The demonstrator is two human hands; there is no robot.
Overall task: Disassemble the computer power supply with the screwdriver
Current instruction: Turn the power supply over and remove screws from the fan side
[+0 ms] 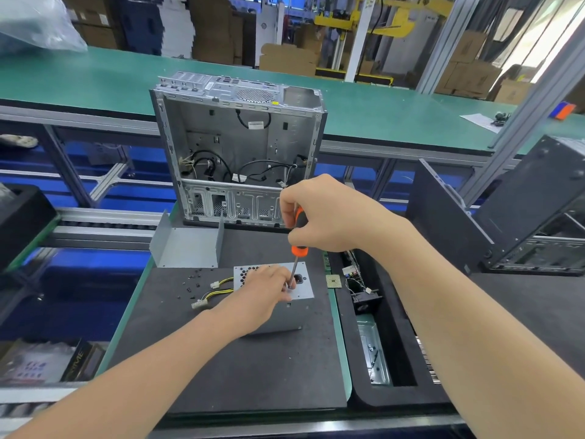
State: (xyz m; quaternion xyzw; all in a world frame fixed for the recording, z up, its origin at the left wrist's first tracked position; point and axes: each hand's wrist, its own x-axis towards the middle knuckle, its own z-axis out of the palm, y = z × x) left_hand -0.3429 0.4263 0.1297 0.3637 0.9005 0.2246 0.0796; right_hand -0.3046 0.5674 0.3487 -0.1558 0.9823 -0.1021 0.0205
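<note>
The power supply (303, 282) stood on the dark surface (253, 369), near its right edge and about midway back, its silver perforated face turned up. The right grip (329, 213) was closed tight around the orange and black handle of the screwdriver (299, 250), holding it nearly upright, with the tip down on that face beside the black socket. The left grip (266, 291) lay over the power supply with its fingers bent down on the top. The fingertips met the shaft close to the tip, though I could not tell whether they pinched it. Yellow and black cables (218, 289) ran left from the unit, toward loose black screws (191, 282). A bent metal cover (186, 245) and an open computer case (237, 147) stood at the far edge.
</note>
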